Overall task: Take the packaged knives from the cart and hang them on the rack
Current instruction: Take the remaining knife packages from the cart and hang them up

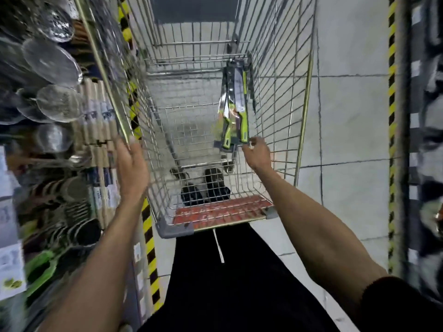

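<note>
right hand (257, 152) grip: pinching packaged knives (233, 109) by near end | left hand (131, 164) grip: clasping cart (124, 97) rim | risk: thin pinch, packs fan, may slip or snag wire.

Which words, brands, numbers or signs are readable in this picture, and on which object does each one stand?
No text is legible here.
Red panel on the cart: white lettering, too blurred to read.
Packaged knives: any print is too blurred to read.
Labels on the wooden handles on the rack: blue print, too small and blurred.
</note>
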